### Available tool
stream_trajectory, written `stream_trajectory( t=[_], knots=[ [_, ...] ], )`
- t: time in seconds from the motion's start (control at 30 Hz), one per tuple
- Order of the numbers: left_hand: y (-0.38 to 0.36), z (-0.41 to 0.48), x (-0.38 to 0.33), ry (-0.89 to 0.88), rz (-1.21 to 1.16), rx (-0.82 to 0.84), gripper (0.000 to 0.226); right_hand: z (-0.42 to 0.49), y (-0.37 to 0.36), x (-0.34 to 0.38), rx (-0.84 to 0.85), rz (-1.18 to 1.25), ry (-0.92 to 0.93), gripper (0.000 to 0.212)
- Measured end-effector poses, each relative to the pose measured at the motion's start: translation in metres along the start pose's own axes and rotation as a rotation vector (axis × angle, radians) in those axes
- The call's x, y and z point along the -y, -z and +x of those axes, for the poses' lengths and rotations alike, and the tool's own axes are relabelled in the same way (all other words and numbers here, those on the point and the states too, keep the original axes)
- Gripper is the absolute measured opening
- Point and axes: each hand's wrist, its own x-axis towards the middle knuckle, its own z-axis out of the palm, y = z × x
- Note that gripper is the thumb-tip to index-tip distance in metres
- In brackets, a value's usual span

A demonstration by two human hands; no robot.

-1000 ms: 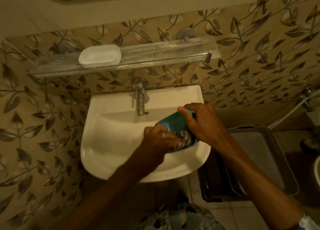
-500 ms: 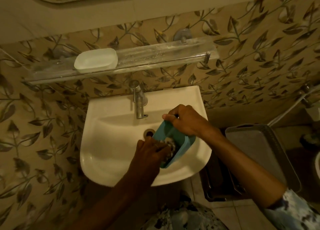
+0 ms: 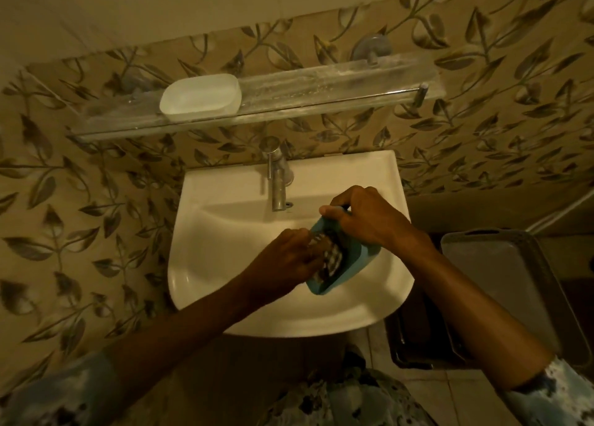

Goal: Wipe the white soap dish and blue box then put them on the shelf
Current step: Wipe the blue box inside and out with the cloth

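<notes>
Over the white sink (image 3: 205,300), our right hand (image 3: 369,224) grips the blue plastic box (image 3: 352,273) by its far rim; left hand (image 3: 286,260) clutches patterned cloth (image 3: 329,255) inside. Judged light, stiff.

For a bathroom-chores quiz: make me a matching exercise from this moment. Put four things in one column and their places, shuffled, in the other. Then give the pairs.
Things
1. white soap dish
2. blue box
3. cloth
4. grey tray

Places
A. gripped by the right hand over the sink
B. on the shelf above the tap
C. low down, to the right of the sink
D. held by the left hand, pressed inside the box

Pairs: 1-B, 2-A, 3-D, 4-C
</notes>
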Motion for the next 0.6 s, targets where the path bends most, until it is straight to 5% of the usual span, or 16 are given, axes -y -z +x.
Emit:
stream_trajectory(
  t=[0.17, 0.37, 0.6],
  knots=[
    [-0.010, 0.011, -0.029, 0.525, -0.261, 0.002, 0.039, 0.007, -0.012, 0.003, -0.170, 0.104, 0.049, 0.042],
    [-0.001, 0.027, -0.034, 1.057, -0.962, -0.051, 0.023, 0.005, -0.021, -0.006, -0.276, 0.103, 0.067, 0.038],
    [0.021, 0.066, -0.005, 1.417, -1.645, -0.080, 0.031, -0.004, -0.036, 0.007, -0.558, 0.121, 0.182, 0.027]
  ],
)
